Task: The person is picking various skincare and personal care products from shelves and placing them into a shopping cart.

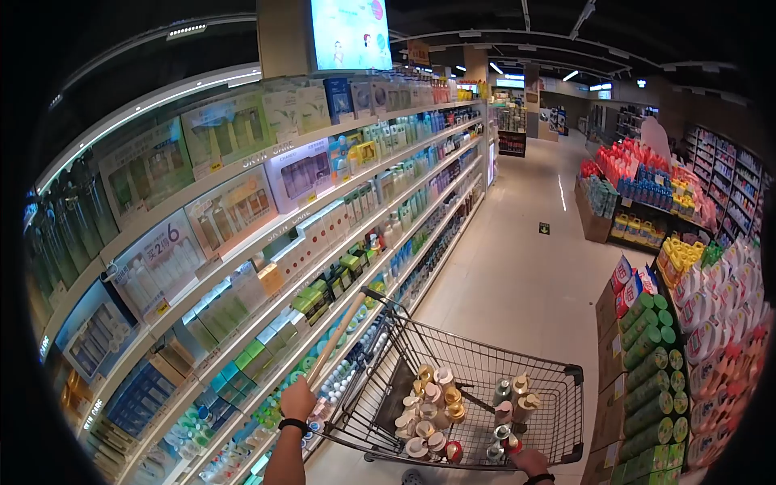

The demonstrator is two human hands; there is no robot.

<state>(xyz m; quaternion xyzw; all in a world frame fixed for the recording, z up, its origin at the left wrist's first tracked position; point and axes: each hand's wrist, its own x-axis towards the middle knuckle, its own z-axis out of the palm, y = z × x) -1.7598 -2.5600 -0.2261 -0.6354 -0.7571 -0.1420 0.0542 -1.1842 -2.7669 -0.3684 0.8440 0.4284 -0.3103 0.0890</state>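
A dark wire shopping cart [477, 343] stands in the aisle with several pump bottles [432, 408] grouped at its left side and more bottles [513, 400] at its right. My left hand [298, 400], a black band on its wrist, is at the lower end of the cart's light wooden handle [338, 339], its fingers wrapped round it. My right hand [529, 461] is low at the cart's near right corner, beside a bottle with a red part [512, 444]. Its fingers are partly hidden, and what they hold, if anything, is unclear.
Tall shelves [323, 202] of boxed skin care run along the left, close to the cart. On the right stand stacked green cylinders [647, 364], pink and white packs [719, 307] and a display of red goods [634, 158]. A floor sign [544, 229] lies in the aisle ahead.
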